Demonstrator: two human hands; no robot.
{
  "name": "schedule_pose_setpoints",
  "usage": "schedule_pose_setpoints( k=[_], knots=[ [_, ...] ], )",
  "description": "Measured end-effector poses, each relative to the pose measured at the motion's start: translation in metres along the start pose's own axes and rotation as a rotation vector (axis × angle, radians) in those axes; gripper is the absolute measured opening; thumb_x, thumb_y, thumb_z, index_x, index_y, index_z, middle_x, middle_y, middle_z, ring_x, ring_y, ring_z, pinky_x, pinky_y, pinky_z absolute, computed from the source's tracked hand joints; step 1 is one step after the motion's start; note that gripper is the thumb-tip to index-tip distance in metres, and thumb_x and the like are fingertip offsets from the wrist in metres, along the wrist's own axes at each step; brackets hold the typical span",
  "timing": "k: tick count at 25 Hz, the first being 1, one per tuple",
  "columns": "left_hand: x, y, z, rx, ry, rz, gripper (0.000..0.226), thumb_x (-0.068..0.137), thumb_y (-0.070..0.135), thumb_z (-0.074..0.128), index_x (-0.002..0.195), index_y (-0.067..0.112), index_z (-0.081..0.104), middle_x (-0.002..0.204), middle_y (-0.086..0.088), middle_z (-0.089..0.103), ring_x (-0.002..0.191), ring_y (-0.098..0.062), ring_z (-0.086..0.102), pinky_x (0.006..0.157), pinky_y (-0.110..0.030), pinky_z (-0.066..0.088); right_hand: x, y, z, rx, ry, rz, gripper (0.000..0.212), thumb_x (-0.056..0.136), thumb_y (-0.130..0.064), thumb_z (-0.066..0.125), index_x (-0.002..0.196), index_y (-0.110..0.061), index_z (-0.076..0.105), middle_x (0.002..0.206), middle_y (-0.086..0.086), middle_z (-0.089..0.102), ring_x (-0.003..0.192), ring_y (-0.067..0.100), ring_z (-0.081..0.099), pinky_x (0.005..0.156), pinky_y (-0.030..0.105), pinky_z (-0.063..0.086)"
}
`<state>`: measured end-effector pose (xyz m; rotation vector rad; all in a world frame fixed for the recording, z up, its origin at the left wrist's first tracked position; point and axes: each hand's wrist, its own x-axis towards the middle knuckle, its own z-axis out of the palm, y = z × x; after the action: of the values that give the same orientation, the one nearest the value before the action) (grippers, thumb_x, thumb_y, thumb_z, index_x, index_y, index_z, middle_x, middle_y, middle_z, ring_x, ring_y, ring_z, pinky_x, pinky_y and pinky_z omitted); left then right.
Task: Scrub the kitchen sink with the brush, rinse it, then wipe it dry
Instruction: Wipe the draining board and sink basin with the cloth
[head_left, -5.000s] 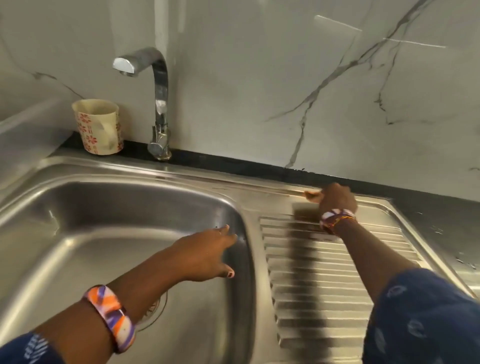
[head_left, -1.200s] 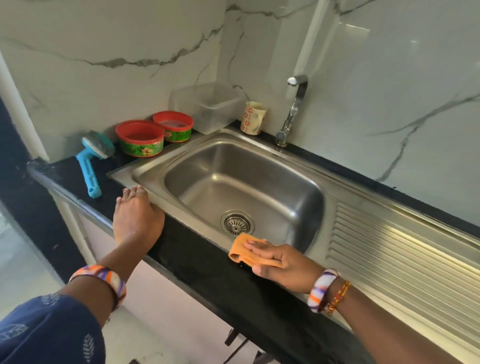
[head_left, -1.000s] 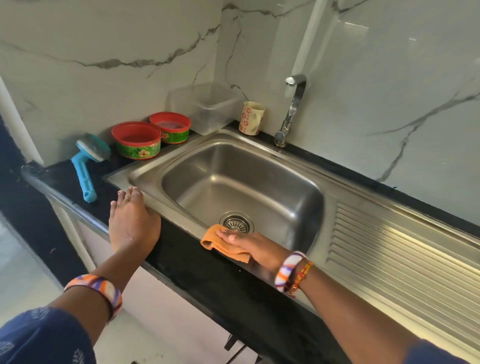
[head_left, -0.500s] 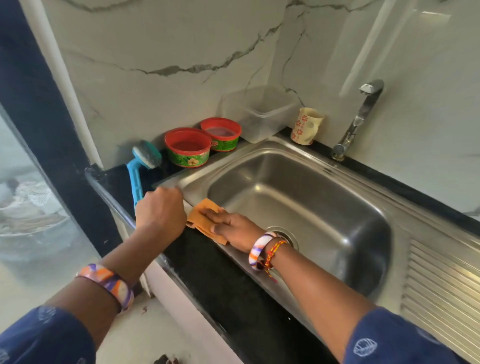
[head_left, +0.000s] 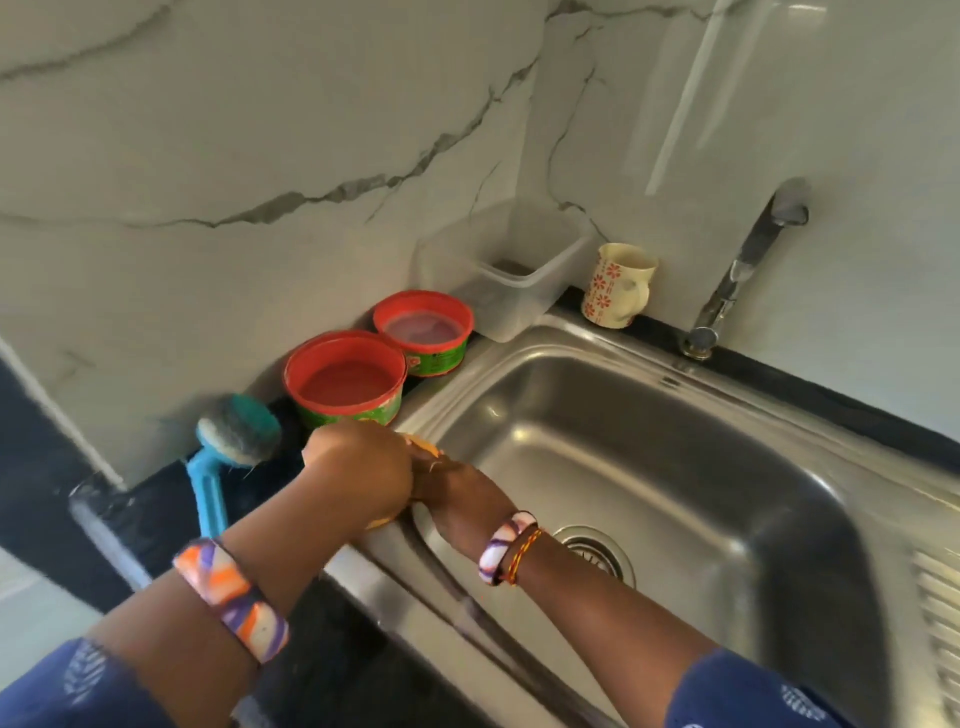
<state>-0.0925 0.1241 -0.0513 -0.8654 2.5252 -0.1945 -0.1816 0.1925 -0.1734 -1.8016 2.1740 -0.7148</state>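
- We have both hands together at the near-left corner of the sink (head_left: 675, 467), right where the steel rim meets the dark table (head_left: 322, 670). As we judge it, this is the last stretch of the drying pass.
- The orange cloth (head_left: 423, 446) sits between the two hands, only slivers of it showing at the far side and under the left hand (head_left: 358, 478). The left hand's grip is curled over the cloth. That looks like bunching or passing it across, though we cannot tell which.
- The right hand (head_left: 462, 499) touches the left. Its fingers are hidden behind the left hand, so we cannot tell whether its grip pinches the cloth or only lies against it.
- The brush (head_left: 228, 447) lies on the table just left of the hands, bristle head toward the wall, handle toward us. We read that as set aside out of the basin, its part done.
- Two red tubs (head_left: 345, 384) stand beyond the hands against the wall, with a clear box (head_left: 498, 270) and a flowered cup (head_left: 618, 286) farther along. All are off the steel, which leaves the rim open to wiping.
- The tap (head_left: 748, 260) at the far right shows no water running, and the drain (head_left: 597, 556) looks bare.
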Motion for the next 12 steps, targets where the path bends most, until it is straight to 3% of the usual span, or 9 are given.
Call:
schedule_pose_setpoints(
  k=[3, 6, 8, 12],
  knots=[
    [0.027, 0.018, -0.013, 0.014, 0.069, 0.096, 0.03, 0.095, 0.023, 0.047, 0.122, 0.017, 0.059, 0.128, -0.001, 0.056, 0.12, -0.021, 0.053, 0.08, -0.028, 0.044, 0.007, 0.023, -0.017, 0.028, 0.053, 0.113, 0.042, 0.093, -0.02, 0.035, 0.128, -0.019, 0.058, 0.145, 0.001, 0.045, 0.134, 0.019, 0.043, 0.109, 0.032, 0.037],
    [0.059, 0.034, -0.026, -0.034, 0.156, 0.152, 0.033, 0.097, 0.022, 0.044, 0.128, 0.019, 0.055, 0.131, -0.001, 0.054, 0.122, -0.022, 0.053, 0.086, -0.03, 0.045, 0.02, 0.06, -0.049, 0.021, 0.14, 0.243, 0.035, 0.096, -0.006, 0.043, 0.126, -0.011, 0.06, 0.139, 0.007, 0.051, 0.133, 0.021, 0.042, 0.11, 0.027, 0.032],
    [0.076, 0.044, -0.034, -0.056, 0.206, 0.2, 0.035, 0.097, 0.012, 0.042, 0.129, 0.017, 0.053, 0.133, -0.002, 0.053, 0.123, -0.022, 0.053, 0.089, -0.031, 0.047, 0.034, 0.088, -0.072, 0.044, 0.187, 0.316, 0.036, 0.096, -0.01, 0.047, 0.128, -0.02, 0.058, 0.144, -0.005, 0.046, 0.138, 0.008, 0.032, 0.111, 0.013, 0.022],
    [0.106, 0.061, -0.038, -0.111, 0.309, 0.242, 0.036, 0.095, 0.006, 0.043, 0.13, 0.014, 0.049, 0.132, -0.005, 0.052, 0.121, -0.021, 0.053, 0.09, -0.028, 0.047, 0.054, 0.111, -0.087, -0.117, 0.202, 0.391, 0.04, 0.093, -0.015, 0.048, 0.126, -0.037, 0.058, 0.143, -0.017, 0.044, 0.134, 0.009, 0.039, 0.11, 0.02, 0.029]
  ],
)
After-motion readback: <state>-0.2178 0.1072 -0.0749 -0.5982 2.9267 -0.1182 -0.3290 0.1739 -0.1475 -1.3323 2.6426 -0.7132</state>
